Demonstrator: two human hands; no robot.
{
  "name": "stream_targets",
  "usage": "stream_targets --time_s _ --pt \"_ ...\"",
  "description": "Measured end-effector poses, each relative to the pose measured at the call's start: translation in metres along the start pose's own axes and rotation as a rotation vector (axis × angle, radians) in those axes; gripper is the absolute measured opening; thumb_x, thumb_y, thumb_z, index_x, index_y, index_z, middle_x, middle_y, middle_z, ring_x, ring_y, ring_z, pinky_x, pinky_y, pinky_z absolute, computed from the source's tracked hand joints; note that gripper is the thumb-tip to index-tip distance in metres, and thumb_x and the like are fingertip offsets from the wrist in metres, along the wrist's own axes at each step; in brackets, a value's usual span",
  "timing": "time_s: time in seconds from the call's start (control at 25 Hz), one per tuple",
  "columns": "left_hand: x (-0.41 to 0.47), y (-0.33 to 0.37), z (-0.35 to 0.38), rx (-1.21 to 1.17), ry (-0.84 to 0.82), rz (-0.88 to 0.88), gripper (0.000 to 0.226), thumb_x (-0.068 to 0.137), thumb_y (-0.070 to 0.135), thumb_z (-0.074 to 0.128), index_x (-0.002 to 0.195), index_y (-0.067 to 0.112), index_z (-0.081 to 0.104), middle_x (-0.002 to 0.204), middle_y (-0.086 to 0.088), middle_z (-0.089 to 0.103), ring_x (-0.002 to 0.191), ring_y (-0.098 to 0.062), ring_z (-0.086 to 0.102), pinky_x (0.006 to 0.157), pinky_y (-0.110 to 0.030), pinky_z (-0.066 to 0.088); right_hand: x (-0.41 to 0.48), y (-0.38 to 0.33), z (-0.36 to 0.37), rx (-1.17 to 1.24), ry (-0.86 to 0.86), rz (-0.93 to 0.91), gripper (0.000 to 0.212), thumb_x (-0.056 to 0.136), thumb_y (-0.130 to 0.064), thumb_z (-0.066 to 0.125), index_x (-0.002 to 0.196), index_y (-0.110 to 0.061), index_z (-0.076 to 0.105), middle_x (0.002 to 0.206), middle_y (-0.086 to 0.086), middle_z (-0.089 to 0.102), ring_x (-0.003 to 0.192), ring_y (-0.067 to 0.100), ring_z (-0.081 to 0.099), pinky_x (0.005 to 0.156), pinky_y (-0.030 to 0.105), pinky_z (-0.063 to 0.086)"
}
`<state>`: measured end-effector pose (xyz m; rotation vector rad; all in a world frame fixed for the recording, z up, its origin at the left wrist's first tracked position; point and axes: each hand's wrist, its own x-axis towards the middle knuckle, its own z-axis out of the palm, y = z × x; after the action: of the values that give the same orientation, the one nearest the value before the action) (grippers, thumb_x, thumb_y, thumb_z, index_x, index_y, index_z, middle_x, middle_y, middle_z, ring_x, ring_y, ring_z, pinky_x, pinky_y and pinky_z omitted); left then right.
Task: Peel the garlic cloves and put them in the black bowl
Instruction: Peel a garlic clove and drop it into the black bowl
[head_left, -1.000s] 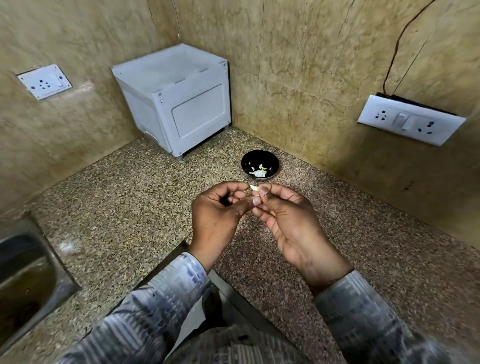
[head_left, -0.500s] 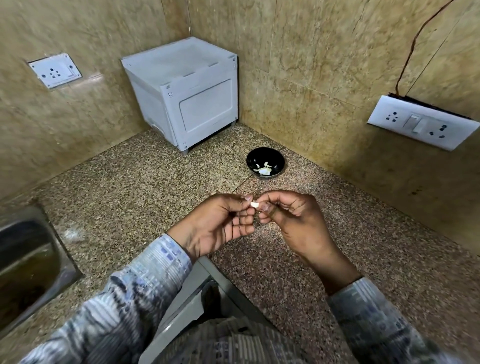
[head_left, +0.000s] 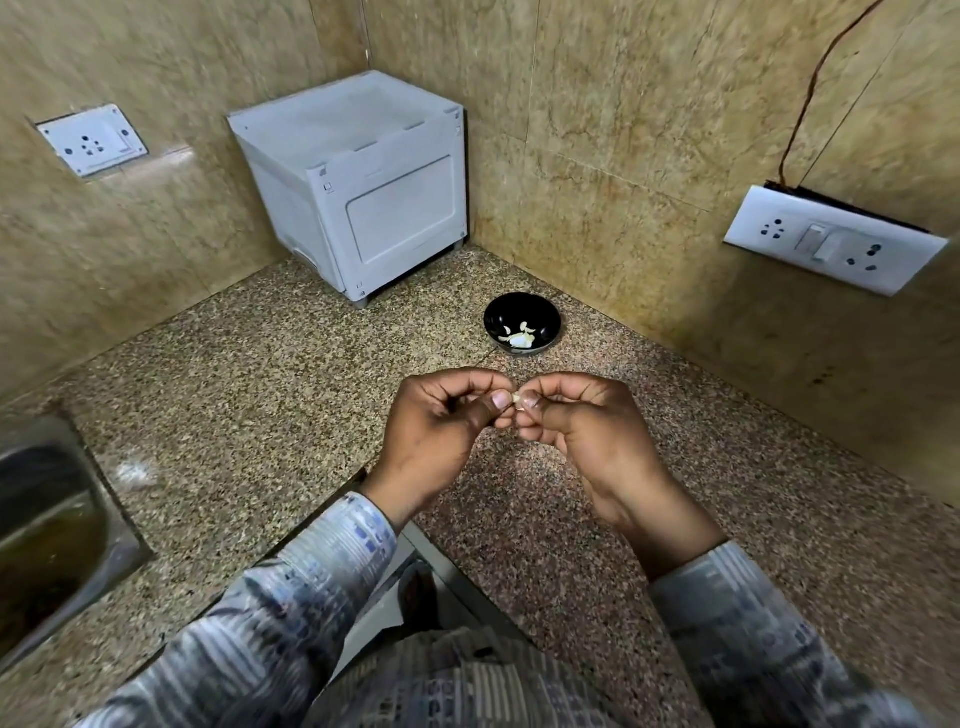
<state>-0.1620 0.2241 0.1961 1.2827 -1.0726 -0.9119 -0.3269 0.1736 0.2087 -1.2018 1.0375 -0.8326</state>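
Both hands were up over the worktop, knuckle to knuckle. The left hand pinched one end of a clove between thumb and curled fingers. The right hand pinched the other end, thumbnails almost meeting on it. The clove hung in the air, just this side of the bowl, which sat further back near the wall with a few pale pieces in its bottom.

Here was the risk, as I judged it: that clove was tiny and the grip was all fingertips. One hard pull on the skin and it could pop free, drop to the worktop and vanish against that speckled stone, or roll over the near edge. Dig a nail in too deep and the flesh would split instead of the skin.

Plenty I couldn't make out. The fingertips covered nearly all of the clove, so how much skin it wore was anyone's guess. Whether the left hand's curled fingers hid anything more, I couldn't tell. The pieces in the bowl were too small to call peeled cloves or scraps. No unpeeled stock showed anywhere, and the sink at the left was cut off at the edge of view.
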Motion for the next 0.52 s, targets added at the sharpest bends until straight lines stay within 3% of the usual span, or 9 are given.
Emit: stream_targets --time_s 0.2,0.52 --pt "0.003 -0.001 -0.008 0.189 -0.113 0.198 0.015 0.087 -0.001 0.077 0.100 0.005 0.078 0.094 0.000 0.077 0.086 -0.020 0.075 0.079 -0.031 0.060 0.002 -0.006 -0.007 0.254 -0.123 0.232 0.011 0.094 0.006 0.061 0.095 -0.001 0.070 0.086 0.015 0.071 0.077 0.018 0.071 0.078 0.030 0.061" --pt "0.008 -0.013 -0.008 0.046 -0.130 0.066 0.018 0.088 -0.004 0.073 0.102 0.007 0.077 0.092 -0.007 0.079 0.085 -0.029 0.076 0.083 -0.040 0.062 0.008 -0.005 -0.005 0.197 -0.145 0.258 0.012 0.099 0.004 0.057 0.098 -0.001 0.068 0.091 0.015 0.069 0.080 0.017 0.069 0.081 0.031 0.060"
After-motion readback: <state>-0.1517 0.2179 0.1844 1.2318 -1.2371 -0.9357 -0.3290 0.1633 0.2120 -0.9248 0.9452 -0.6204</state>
